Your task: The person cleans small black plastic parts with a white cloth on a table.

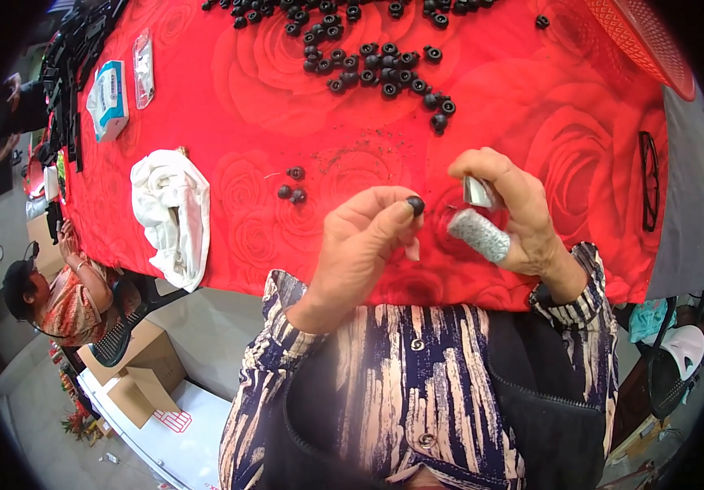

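Note:
Between the thumb and forefinger of my left hand (366, 230) is a small round black part (415, 205), held just above the red cloth. Beside it, on the right, my right hand (523, 212) curls its fingers around a small shiny metal piece (476, 193). A silver-grey speckled wrap (480, 235) covers the thumb of that hand, which points toward the black part without touching it. Left of my hands lie a few loose black parts (295, 173). Many more of the same kind form a scattered pile (388, 69) farther back.
A red floral cloth (270, 237) covers the table, with dark crumbs (368, 147) on it. Left are a white cloth (171, 216), a tissue pack (108, 100) and long black parts (64, 90). Right are a red basket (641, 41) and glasses (650, 181). Another person (66, 286) sits left.

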The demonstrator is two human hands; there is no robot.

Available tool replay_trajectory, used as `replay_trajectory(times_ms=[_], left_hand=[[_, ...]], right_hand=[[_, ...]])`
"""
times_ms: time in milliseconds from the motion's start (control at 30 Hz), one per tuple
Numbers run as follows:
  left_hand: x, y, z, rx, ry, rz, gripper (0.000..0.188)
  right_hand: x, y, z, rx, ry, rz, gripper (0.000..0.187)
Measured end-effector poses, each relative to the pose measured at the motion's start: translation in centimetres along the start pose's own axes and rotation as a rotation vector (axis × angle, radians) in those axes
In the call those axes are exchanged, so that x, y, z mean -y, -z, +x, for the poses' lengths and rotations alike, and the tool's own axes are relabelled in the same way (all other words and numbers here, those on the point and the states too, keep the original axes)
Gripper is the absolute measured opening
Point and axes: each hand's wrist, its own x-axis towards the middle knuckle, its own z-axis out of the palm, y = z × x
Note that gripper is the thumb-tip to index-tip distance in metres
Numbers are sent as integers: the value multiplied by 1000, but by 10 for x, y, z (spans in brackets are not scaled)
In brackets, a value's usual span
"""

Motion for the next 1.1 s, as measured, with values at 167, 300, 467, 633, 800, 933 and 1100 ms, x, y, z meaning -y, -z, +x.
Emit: replay_trajectory(times_ms=[167,300,467,633,800,933,1100], left_hand=[[4,-2,4,42,142,-16,19],[4,-4,3,96,202,-119,19],[5,-3,1,57,224,-98,19],[4,-1,-1,29,219,-44,19],[-8,-7,-6,-33,99,217,15],[-33,8,-2,-324,-424,877,8],[-61,53,5,-525,-527,1407,15]], right_hand=[[-7,-13,-4,-49,157,-120,40],[-8,-19,-6,-103,323,-219,40],[-10,-23,-9,-127,362,-195,41],[-9,-26,-11,-152,362,-205,37],[-7,-24,-11,-134,338,-233,28],[-15,-21,-10,-133,241,-310,25],[-17,-22,-9,-116,149,-334,23]])
